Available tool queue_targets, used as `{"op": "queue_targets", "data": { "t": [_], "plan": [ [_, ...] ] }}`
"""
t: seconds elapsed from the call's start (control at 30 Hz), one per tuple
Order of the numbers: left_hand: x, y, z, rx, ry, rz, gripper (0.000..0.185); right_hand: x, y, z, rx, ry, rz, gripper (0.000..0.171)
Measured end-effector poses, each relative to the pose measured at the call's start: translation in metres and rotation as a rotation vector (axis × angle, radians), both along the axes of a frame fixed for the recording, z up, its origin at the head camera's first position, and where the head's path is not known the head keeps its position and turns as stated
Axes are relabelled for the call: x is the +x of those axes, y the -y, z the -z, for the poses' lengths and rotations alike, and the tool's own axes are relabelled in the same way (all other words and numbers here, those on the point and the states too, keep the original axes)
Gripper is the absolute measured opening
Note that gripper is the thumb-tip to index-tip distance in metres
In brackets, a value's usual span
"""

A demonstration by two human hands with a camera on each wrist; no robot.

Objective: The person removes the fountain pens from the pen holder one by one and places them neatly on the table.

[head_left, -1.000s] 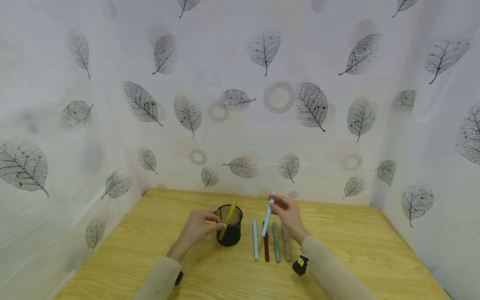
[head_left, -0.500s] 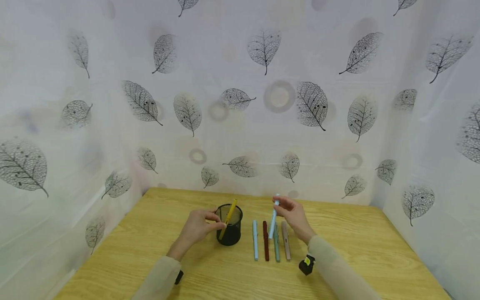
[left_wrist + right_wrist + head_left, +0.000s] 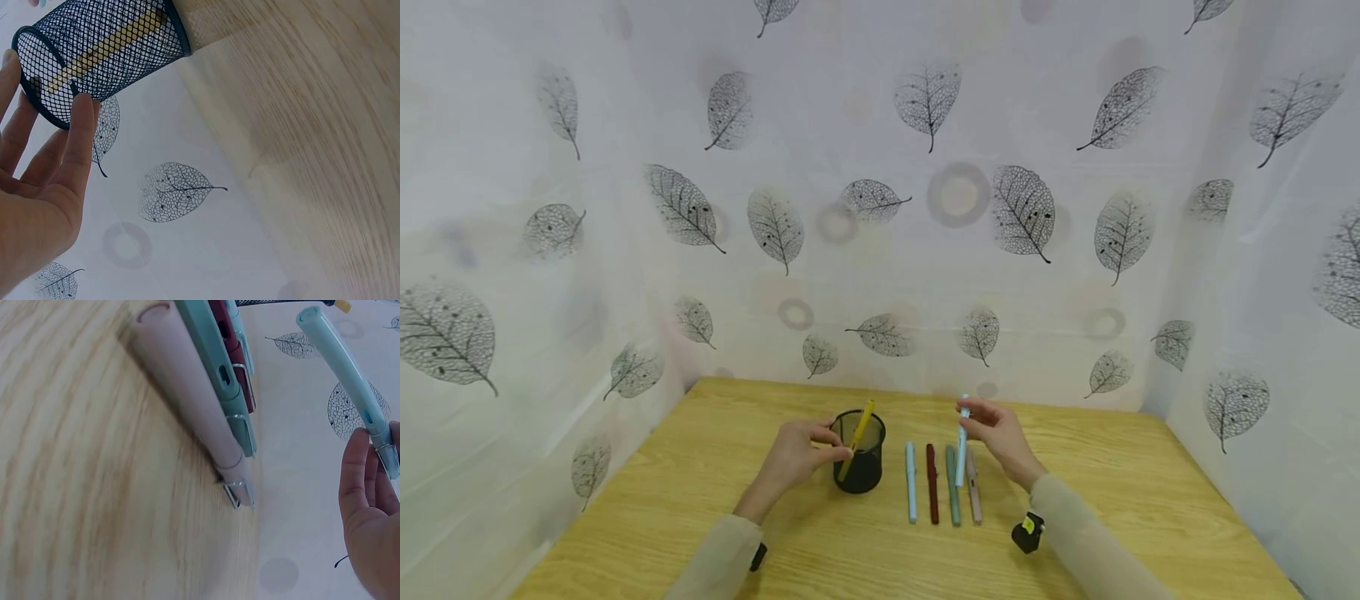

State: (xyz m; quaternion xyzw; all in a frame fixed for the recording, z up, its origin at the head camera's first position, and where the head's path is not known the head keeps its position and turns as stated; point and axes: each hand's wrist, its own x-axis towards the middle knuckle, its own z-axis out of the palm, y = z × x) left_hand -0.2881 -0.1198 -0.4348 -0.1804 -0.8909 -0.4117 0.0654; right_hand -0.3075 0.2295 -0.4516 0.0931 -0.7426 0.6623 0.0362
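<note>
Left hand (image 3: 793, 460): I see my forearm reaching from lower centre; fingertips lightly curled, touching the rim of the black mesh cup (image 3: 860, 452), which holds a yellow pen (image 3: 857, 438).
Right hand (image 3: 998, 437): raised centre-right, pinching a light blue pen (image 3: 961, 433) upright above four pens (image 3: 942, 483) lying on the counter (image 3: 1120, 492).
Writing: none readable.

Black mesh cup (image 3: 859, 462); yellow pen (image 3: 857, 437); leaf-print white curtain (image 3: 880, 208).

The black cup (image 3: 859, 461) is showing open wire mesh, the pens (image 3: 206, 400) are looking like matt plastic with shiny metal clips, the table (image 3: 1135, 500) is showing smooth pale wood grain
</note>
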Motion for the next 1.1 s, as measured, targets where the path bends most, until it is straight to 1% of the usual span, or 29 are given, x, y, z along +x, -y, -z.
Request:
{"op": "queue_targets", "data": {
  "t": [0.23,0.47,0.7,0.93,1.1],
  "plan": [
    [0.001,0.001,0.000,0.004,0.003,0.004,0.015,-0.001,-0.011,0.005,0.013,-0.016,-0.019,0.042],
    [-0.001,0.001,0.000,-0.012,0.015,0.009,0.017,-0.002,-0.018,0.008,0.032,0.019,-0.032,0.042],
    [0.001,0.001,-0.002,-0.004,0.009,0.014,0.017,0.002,-0.023,0.007,0.137,0.066,-0.050,0.041],
    [0.001,0.000,-0.002,-0.002,0.001,0.011,0.018,0.000,-0.030,0.011,0.128,0.104,-0.072,0.043],
    [0.002,0.000,-0.003,0.008,0.003,0.008,0.018,0.002,-0.035,0.011,0.141,0.101,-0.109,0.047]
  ]
}}
